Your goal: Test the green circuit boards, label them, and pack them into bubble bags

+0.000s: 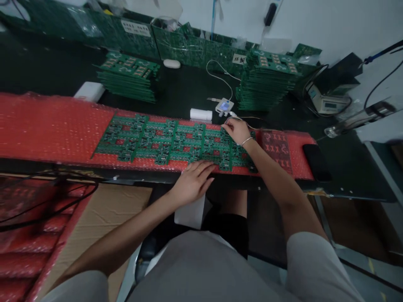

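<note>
Green circuit board panels (154, 140) lie in a row on red bubble wrap (56, 126), small parts on their upper faces. My left hand (195, 180) rests at the near edge of the row, fingers stretched and loosely together, palm down. At the far edge, toward the right end, my right hand (237, 131) bends over a board with thumb and forefinger pinched; what is between them is hidden. Just beyond it sits a small white device with a lit screen (224, 105), its thin cables running close to my right fingers.
Stacks of green boards stand at the back left (129, 79) and back right (267, 84). A white cylinder (200, 114) lies behind the row. Right of it are a bubble-wrapped board (277, 151) and a black phone (316, 162). Cardboard (110, 214) is below left.
</note>
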Available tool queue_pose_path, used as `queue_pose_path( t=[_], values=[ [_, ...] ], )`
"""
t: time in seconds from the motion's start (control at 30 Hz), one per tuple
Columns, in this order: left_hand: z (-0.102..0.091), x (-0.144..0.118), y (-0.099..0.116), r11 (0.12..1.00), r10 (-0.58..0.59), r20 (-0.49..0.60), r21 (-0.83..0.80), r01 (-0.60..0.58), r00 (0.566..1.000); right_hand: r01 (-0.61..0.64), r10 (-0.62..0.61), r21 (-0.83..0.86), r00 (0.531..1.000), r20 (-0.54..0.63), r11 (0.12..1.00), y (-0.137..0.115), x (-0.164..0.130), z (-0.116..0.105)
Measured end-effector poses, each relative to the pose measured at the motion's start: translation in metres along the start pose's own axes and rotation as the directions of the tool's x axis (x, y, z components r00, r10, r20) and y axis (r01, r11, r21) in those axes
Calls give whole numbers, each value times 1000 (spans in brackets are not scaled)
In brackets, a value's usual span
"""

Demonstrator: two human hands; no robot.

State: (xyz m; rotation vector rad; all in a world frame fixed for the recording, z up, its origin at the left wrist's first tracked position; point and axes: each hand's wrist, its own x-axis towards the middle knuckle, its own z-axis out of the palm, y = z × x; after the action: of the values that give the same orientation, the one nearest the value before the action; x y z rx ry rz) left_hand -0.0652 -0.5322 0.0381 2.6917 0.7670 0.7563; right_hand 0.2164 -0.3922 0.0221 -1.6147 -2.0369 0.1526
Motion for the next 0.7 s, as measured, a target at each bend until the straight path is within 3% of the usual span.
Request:
queue_pose_path(
  t=[0.13, 0.3, 0.47, 0.7],
  values=[
    [-6, -34, -10, 993, -113, -114, -40, 110, 987, 40, -40, -15, 999, -13, 999, 5, -2, 3],
    [2, -62, -15, 974, -221, -183, -82, 209, 958, 44, -43, 6, 996, -80, 999, 9, -3, 13],
    [22, -80, -19, 968, -229, -127, -133, 212, 965, 22, -19, 27, 995, -98, 999, 14, -4, 20],
    [43, -82, -24, 976, -209, -273, -113, 184, 939, 10, -11, -18, 997, -80, 1000, 13, -5, 22]
  ],
)
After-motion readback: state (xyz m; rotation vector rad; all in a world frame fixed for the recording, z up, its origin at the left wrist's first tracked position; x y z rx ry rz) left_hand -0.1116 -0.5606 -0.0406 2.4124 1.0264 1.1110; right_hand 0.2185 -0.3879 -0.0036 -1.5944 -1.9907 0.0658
